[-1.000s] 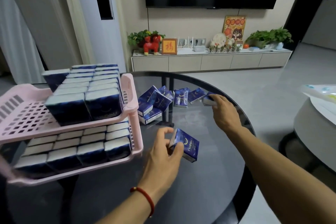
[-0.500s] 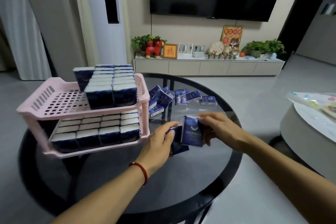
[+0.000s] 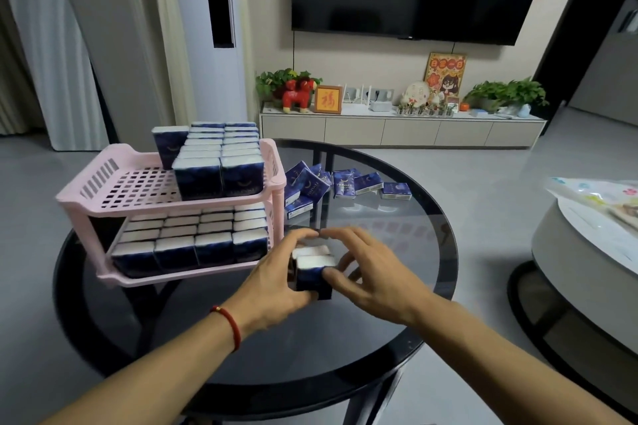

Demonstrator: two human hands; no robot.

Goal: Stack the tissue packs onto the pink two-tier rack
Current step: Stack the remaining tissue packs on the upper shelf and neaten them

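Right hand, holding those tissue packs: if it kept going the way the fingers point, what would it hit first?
The right hand points left, so beyond the held packs and the left hand it would probably meet the pink rack, around its full lower tier. Depth is hard to judge.

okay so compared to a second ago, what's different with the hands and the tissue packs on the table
The right hand left the far loose packs, carrying one back toward the left hand, which already gripped a pack. Both hands now press those two packs together into one upright bundle on the glass table. The pink rack and its stacked packs look unchanged, and the remaining loose packs still lie behind it.
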